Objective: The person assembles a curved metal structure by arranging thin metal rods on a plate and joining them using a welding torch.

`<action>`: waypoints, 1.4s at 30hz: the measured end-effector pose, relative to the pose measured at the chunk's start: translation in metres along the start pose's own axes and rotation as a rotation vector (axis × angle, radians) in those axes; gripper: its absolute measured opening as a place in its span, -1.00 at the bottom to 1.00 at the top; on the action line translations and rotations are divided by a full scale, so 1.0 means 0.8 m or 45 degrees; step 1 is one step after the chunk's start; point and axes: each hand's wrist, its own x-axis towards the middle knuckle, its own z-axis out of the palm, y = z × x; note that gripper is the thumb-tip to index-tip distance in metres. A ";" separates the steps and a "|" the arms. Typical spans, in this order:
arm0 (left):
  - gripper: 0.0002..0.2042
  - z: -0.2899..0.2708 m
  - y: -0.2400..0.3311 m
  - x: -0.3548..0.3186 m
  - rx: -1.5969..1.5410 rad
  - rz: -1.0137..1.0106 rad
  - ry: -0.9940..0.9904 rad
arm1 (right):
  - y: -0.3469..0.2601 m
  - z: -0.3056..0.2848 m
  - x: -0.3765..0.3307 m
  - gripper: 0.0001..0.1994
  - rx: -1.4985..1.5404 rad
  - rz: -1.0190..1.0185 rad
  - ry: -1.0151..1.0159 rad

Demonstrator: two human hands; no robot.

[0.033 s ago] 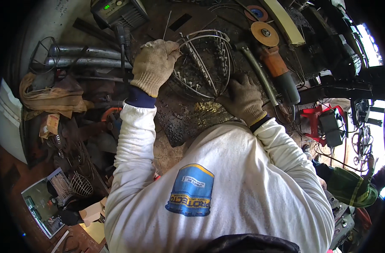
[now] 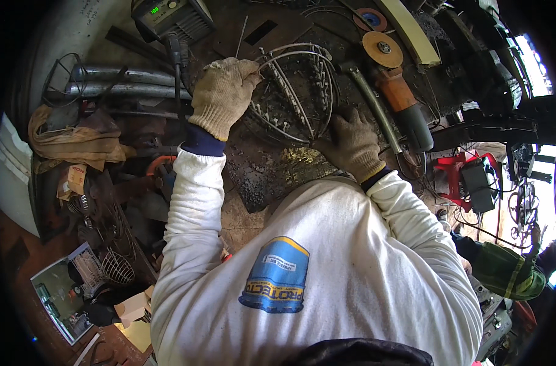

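Grey metal rods make up the curved frame [image 2: 292, 93], which lies on the dark surface [image 2: 244, 168], inward from its near edge, loose grit between it and the near-left corner. Left hand [image 2: 222, 91], gloved: fingers curled almost closed, seemingly pinching the frame's outer rod at its upper left. Right hand [image 2: 355, 141], gloved too: fingers bent and partly spread by the near tip, thumb at or just beside it (grip hidden, can't tell if it has hold). Progress: rods already bent to shape, loop looks closed, straight rods with small stubs run inside and meet near the tip; whether the joints are fixed doesn't show, so what's left is hard to judge. Angle grinder [image 2: 400, 100] lies toward the right, untouched, a metal bar [image 2: 374, 104] between it and the right hand. Boxy machine [image 2: 173, 19] sits at far left.
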 end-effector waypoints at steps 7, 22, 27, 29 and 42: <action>-0.84 0.010 0.002 -0.009 -0.083 -0.082 0.139 | -0.004 -0.004 0.000 -0.28 -0.003 0.026 -0.011; -0.90 0.006 0.017 -0.037 -0.089 -0.017 0.332 | -0.004 -0.007 0.001 -0.37 -0.045 0.078 -0.074; -0.88 0.022 0.020 -0.035 -0.046 -0.041 0.300 | 0.005 0.005 0.001 -0.34 -0.015 0.021 0.020; -0.86 0.023 0.023 -0.035 -0.097 -0.084 0.293 | 0.005 0.005 0.001 -0.33 0.006 0.026 0.023; -0.83 0.022 0.015 -0.040 -0.171 -0.143 0.373 | 0.000 -0.002 0.001 -0.31 0.004 0.070 -0.065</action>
